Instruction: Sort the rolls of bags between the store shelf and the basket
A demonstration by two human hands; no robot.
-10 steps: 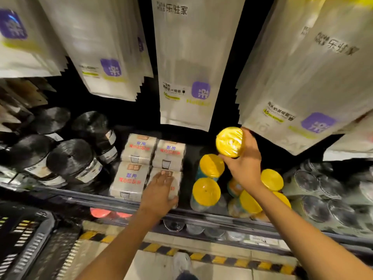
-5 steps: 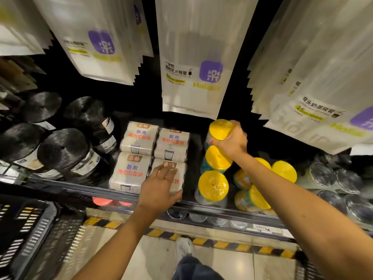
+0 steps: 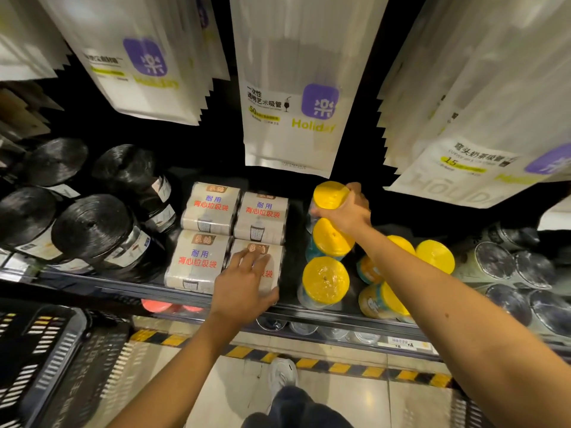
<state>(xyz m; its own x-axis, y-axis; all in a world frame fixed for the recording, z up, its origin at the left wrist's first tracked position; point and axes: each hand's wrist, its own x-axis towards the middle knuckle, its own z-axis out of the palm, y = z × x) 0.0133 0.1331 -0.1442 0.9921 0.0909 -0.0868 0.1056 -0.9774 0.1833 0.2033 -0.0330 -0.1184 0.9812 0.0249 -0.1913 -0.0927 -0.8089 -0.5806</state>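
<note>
My right hand [image 3: 350, 211] grips a yellow roll of bags [image 3: 329, 194] at the back of a row of yellow rolls [image 3: 324, 281] on the store shelf [image 3: 173, 296]. More yellow rolls [image 3: 434, 256] lie to the right of my forearm. My left hand [image 3: 244, 285] rests with spread fingers on the front right white pack of bags [image 3: 265, 257], beside three like packs [image 3: 199, 261]. Black rolls of bags [image 3: 92, 225] fill the shelf's left side. The dark basket [image 3: 40, 350] sits at the lower left.
White pouches of straws [image 3: 287, 88] hang above the shelf, close over the rolls. Grey clear-wrapped rolls [image 3: 506, 267] fill the shelf's right end. A lower shelf shows red lids [image 3: 156, 305]. Yellow-black tape [image 3: 340, 366] marks the floor, where my shoe [image 3: 281, 373] stands.
My right hand has carried the yellow roll down and back, from above the row to the rear of the row on the shelf. My left hand stays on the white pack.
</note>
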